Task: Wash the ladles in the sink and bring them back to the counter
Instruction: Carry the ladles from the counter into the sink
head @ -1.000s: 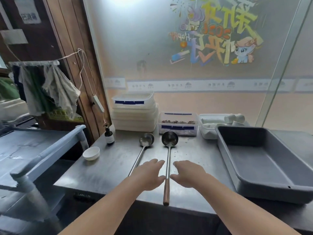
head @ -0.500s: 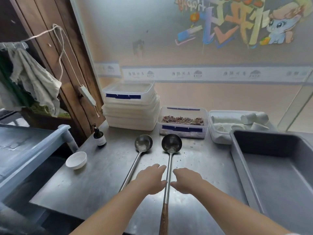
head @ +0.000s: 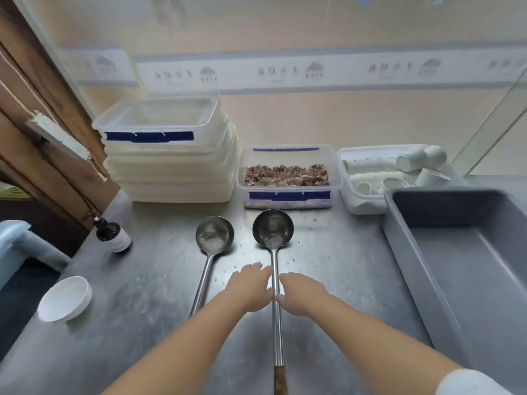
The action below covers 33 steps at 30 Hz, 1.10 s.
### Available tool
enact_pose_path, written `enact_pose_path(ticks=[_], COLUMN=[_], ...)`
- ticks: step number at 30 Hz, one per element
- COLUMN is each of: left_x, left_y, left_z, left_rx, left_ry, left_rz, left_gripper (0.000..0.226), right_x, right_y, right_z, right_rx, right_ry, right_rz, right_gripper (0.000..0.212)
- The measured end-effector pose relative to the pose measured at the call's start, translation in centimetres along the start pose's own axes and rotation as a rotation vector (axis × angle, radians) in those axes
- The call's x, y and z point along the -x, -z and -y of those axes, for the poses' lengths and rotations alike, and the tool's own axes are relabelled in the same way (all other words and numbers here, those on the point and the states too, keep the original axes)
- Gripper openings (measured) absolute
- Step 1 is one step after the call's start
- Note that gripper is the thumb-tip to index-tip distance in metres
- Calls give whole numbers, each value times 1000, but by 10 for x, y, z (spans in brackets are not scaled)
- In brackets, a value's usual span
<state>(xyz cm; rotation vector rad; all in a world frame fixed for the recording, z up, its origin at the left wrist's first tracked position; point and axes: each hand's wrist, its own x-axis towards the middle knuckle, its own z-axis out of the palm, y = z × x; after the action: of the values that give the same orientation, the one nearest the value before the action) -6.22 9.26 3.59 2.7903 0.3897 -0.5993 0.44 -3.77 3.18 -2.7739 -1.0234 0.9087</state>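
Two steel ladles lie side by side on the steel counter (head: 148,283), bowls facing up and away from me. The left ladle (head: 214,238) is shorter; my left forearm hides the lower end of its handle. The right ladle (head: 273,232) has a long shaft ending in a brown wooden grip at the bottom edge. My left hand (head: 251,286) hovers just left of that shaft, fingers relaxed and holding nothing. My right hand (head: 302,296) hovers just right of the shaft, fingers loosely bent and also holding nothing.
A stack of white lidded boxes (head: 171,149) stands at the back left, a clear box of brown bits (head: 288,175) behind the ladles, a tub of white cups (head: 370,166) beside it. A grey bin (head: 467,252) fills the right. A small dark bottle (head: 114,235) and white dish (head: 65,297) sit left.
The view has dropped and closed in on the counter. Both hands have reached a little further forward along the right ladle's shaft. The ladles have not moved.
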Motion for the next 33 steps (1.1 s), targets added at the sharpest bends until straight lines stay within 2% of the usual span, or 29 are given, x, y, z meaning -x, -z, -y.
enact_pose_path(ticks=[5, 9, 13, 17, 19, 25, 27, 30, 33], left_x=[-48, -71, -88, -107, -116, -114, -113, -113, -110], left_y=[-14, -29, -40, -53, -62, -59, -58, -58, -58], left_z=[9, 12, 14, 18, 21, 24, 25, 26, 24], left_rx=[262, 455, 676, 785, 893, 1233, 1287, 1338, 1371], left_ry=[29, 160, 276, 305, 336, 395, 385, 361, 361], left_rz=[74, 64, 39, 16, 34, 126, 164, 202, 222], left_gripper=[47, 40, 16, 24, 18, 9, 8, 4, 11], right_x=[-42, -63, -78, -89, -91, -89, -89, -85, -80], right_y=[-10, -25, -42, -51, -58, -64, -67, -70, -70], right_z=[0, -1, -1, -2, -3, -7, -8, -8, -9], right_rx=[-191, -338, -508, -642, -689, -827, -958, -1191, -1274], right_ry=[-106, -197, -294, -369, -405, -382, -390, -431, -403], right_rz=[58, 46, 30, -6, -30, -35, -4, 95, 116], right_gripper=[38, 31, 21, 14, 23, 30, 29, 13, 19])
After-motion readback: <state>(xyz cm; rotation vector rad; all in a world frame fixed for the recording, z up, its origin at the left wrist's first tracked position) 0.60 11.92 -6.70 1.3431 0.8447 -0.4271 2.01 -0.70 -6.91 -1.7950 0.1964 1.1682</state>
